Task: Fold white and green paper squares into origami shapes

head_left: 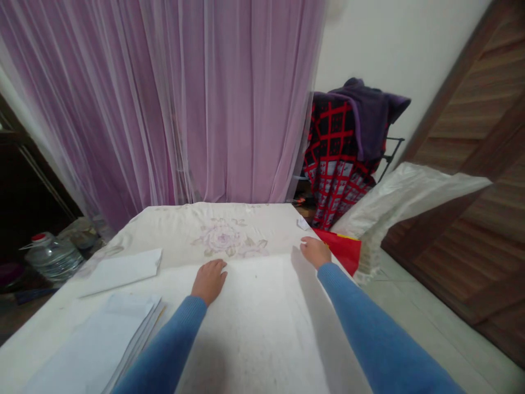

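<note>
A large white sheet (241, 323), perhaps paper or thin cloth, lies flat over a floral-patterned mattress (221, 232). My left hand (209, 281) rests palm down on the sheet, close to its far edge. My right hand (315, 251) sits at the sheet's far right corner, fingers curled downward, and I cannot tell whether they pinch the edge. A stack of pale sheets or envelopes (94, 345) lies at the near left, and a single white sheet (123, 272) lies beyond it. Neither hand touches these.
A red bag (343, 250) and a white plastic bag (404, 202) lean against the mattress's right side. A plastic water jug (52, 257) stands on the floor at the left. Behind are a lilac curtain (164, 98), clothes on a rack (340, 153), and a wooden door (463, 164) on the right.
</note>
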{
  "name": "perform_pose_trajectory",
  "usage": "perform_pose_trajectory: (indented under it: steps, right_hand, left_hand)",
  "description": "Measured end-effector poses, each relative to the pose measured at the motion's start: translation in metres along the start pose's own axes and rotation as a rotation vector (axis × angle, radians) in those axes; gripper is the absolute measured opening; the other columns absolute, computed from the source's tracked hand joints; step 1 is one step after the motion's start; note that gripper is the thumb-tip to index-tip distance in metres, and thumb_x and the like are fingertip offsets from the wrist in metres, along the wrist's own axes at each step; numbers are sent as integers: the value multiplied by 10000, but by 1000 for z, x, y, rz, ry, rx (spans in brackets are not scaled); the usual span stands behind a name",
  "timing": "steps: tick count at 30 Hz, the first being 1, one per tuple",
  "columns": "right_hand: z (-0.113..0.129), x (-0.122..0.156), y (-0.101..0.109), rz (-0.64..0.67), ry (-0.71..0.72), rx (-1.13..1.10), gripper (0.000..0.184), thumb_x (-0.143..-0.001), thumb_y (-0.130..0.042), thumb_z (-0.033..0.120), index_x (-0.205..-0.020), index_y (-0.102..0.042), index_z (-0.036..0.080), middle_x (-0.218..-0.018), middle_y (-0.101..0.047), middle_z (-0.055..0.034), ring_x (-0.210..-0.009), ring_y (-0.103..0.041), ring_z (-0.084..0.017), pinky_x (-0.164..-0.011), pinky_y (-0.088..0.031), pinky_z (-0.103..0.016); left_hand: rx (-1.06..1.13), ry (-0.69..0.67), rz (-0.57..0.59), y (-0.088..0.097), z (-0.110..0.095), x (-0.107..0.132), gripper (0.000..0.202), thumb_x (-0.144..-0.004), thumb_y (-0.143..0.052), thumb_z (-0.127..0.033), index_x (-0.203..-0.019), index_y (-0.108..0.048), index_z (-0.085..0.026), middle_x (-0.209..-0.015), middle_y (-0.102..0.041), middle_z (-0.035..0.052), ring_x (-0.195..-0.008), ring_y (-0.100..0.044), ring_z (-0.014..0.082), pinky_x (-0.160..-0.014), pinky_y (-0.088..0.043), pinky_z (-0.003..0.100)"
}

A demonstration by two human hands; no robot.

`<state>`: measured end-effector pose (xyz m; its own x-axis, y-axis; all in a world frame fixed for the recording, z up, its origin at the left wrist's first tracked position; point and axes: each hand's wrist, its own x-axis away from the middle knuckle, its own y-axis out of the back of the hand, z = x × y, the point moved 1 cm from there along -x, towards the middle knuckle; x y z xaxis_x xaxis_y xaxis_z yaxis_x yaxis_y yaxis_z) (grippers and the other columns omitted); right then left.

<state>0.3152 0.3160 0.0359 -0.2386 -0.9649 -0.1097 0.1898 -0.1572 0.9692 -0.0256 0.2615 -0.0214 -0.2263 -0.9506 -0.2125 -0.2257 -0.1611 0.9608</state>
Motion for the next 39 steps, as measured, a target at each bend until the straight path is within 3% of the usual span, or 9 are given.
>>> perform_pose_trajectory:
  steps: [4, 11, 17, 22, 27, 30, 33, 35, 39]
  right_hand:
    - [28, 72, -4, 70, 124, -96, 351, -891, -459, 304, -1159, -682, 254, -1056, -734, -36, -984, -667, -196, -800, -483, -253]
    - [61, 192, -35, 224, 290, -437, 342, -848, -453, 353, -1021, -728, 248, -905, -751, -15, -807, -688, -184, -713, -493, -266]
    - [75, 253, -58, 187, 299, -597, 420, -804, -445, 470, -974, -749, 235, -824, -749, -33, -743, -681, -212, -677, -506, -296]
    - [75, 278, -67, 88, 294, -659, 435, -773, -450, 505, -914, -756, 230, -876, -759, -46, -800, -686, -235, -733, -513, -322]
    - [71, 285, -69, 5, 301, -722, 456, -750, -447, 518, -888, -758, 214, -870, -756, -63, -798, -686, -238, -740, -533, -326]
    - [70, 286, -71, -24, 329, -714, 457, -754, -435, 519, -874, -755, 216, -870, -756, -65, -801, -687, -237, -758, -536, -331]
    - [70, 285, -74, -30, 354, -693, 463, -761, -418, 517, -881, -751, 219, -885, -757, -64, -819, -690, -238, -777, -532, -335]
    - [70, 285, -76, -36, 368, -670, 465, -769, -407, 511, -891, -748, 220, -904, -757, -65, -837, -690, -237, -785, -529, -336]
    - [69, 284, -80, -67, 400, -610, 452, -791, -388, 483, -900, -744, 226, -935, -754, -62, -857, -688, -234, -790, -523, -333]
  left_hand:
    - [-36, 2, 113, 13, -17, 30, 379, -931, -432, -259, -1291, -536, -203, -1458, -469, 137, -1347, -415, 318, -1096, -303, 550]
    - [12, 33, 200, 33, -49, 125, 458, -942, -460, -382, -1354, -503, -186, -1480, -449, 113, -1374, -388, 295, -1122, -335, 453]
    - [71, 29, 188, 46, -56, 190, 468, -935, -482, -390, -1362, -492, -200, -1488, -437, 102, -1384, -372, 292, -1143, -311, 459]
    - [91, 29, 147, 49, -52, 222, 445, -929, -502, -371, -1347, -510, -216, -1478, -455, 87, -1373, -392, 271, -1143, -317, 446]
    - [86, 62, 125, 72, -42, 239, 298, -915, -533, -305, -1189, -632, -245, -1303, -627, 30, -1213, -552, 187, -1053, -410, 307]
    - [35, 189, 72, 97, -21, 254, 233, -918, -504, -268, -1080, -665, -221, -1135, -693, 52, -1080, -611, 203, -973, -446, 328]
    - [-53, 379, -6, 123, 11, 283, 236, -895, -506, -246, -1061, -634, -138, -1078, -666, 144, -1053, -593, 282, -918, -447, 411]
    - [-155, 529, -33, 137, 33, 307, 275, -871, -543, -292, -1085, -604, -131, -1090, -644, 147, -1062, -578, 291, -908, -439, 402]
    - [-241, 733, 73, 153, 62, 348, 425, -874, -521, -474, -1156, -563, -159, -1143, -639, 145, -1064, -594, 279, -855, -441, 359]
